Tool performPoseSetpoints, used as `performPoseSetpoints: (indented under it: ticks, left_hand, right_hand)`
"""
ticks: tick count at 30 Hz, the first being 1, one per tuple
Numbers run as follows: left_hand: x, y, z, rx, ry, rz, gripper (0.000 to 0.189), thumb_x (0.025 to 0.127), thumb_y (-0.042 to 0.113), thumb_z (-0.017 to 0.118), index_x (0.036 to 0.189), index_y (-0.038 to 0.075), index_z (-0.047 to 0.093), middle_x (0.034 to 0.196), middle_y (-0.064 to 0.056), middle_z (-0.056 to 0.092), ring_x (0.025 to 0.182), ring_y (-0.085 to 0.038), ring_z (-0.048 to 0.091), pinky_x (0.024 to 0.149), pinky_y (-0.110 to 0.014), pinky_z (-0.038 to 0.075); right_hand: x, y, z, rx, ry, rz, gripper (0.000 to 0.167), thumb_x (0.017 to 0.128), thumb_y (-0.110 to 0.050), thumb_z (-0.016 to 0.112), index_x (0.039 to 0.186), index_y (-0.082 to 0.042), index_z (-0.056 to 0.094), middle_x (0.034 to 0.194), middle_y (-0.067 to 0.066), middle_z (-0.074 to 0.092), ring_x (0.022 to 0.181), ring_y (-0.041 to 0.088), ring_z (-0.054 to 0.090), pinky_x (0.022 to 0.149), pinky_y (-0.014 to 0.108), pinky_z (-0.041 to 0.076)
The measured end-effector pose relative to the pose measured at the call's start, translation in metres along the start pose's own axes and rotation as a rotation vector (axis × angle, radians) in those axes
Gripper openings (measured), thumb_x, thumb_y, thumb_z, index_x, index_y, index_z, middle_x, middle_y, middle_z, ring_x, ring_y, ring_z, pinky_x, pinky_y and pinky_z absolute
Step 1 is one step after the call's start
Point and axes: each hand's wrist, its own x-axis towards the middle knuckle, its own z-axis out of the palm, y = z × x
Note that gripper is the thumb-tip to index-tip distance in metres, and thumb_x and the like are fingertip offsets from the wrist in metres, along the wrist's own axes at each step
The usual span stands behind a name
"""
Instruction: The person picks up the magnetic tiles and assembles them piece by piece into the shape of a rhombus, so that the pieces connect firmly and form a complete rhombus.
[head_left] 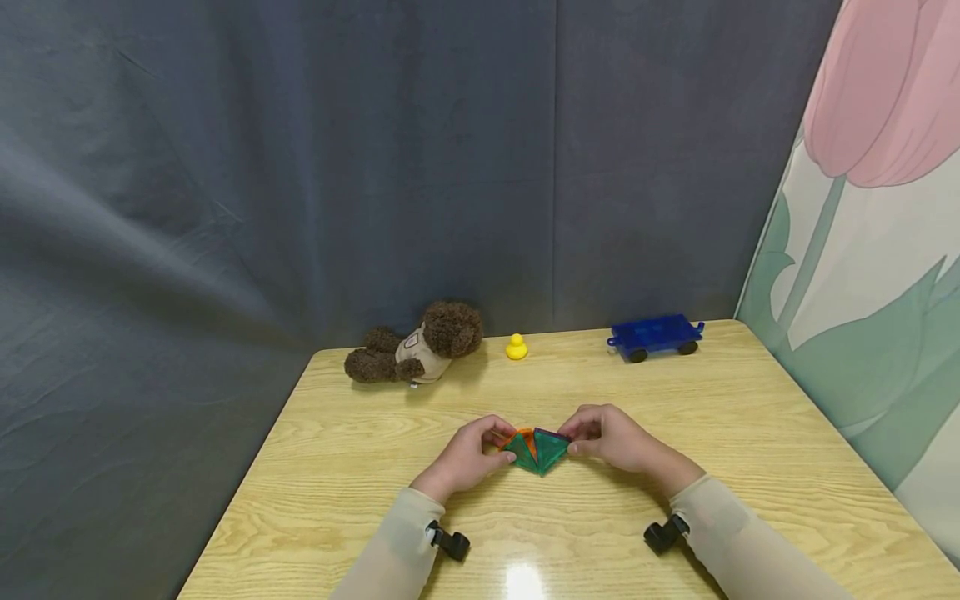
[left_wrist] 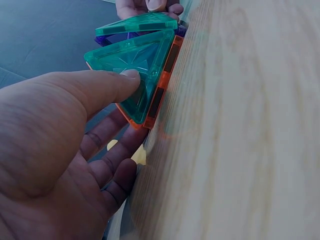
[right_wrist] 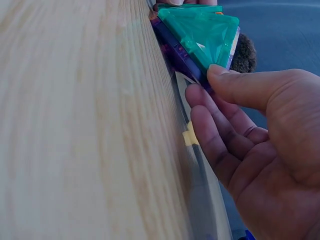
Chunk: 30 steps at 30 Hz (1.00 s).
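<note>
Two groups of translucent magnetic tiles meet edge to edge just over the wooden table [head_left: 360, 517]. My left hand [head_left: 467, 457] pinches a green triangular tile [left_wrist: 150, 57] with an orange tile [left_wrist: 161, 89] behind it, thumb on the green face and fingers underneath. At the outer corner of another green triangular tile [right_wrist: 200, 35], my right hand [head_left: 613, 437] pinches with thumb and fingertips. A purple tile [right_wrist: 175, 47] lies under that one. In the head view the two green faces form a fan whose lower points meet.
Along the back edge lie a brown teddy bear [head_left: 423, 354], a small yellow rubber duck [head_left: 517, 347] and a blue toy wagon base [head_left: 656, 335] with black wheels. A dark curtain [head_left: 450, 167] hangs behind the table. A wall with a tulip print [head_left: 862, 333] borders the right side.
</note>
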Motion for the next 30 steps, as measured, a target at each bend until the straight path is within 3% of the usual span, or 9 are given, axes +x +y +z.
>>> performPoseSetpoints:
  ticks: [30]
  left_hand:
    - [0.0001, -0.0013, -0.0001, -0.015, -0.003, 0.003, 0.026, 0.099, 0.020, 0.076, 0.123, 0.026, 0.067, 0.113, 0.011, 0.066, 0.103, -0.011, 0.063, 0.090, -0.031, 0.054]
  right_hand:
    - [-0.0002, -0.0043, 0.0009, 0.073, 0.000, -0.034, 0.019, 0.096, -0.004, 0.076, 0.113, -0.010, 0.079, 0.105, 0.009, 0.071, 0.090, 0.026, 0.069, 0.075, 0.029, 0.059]
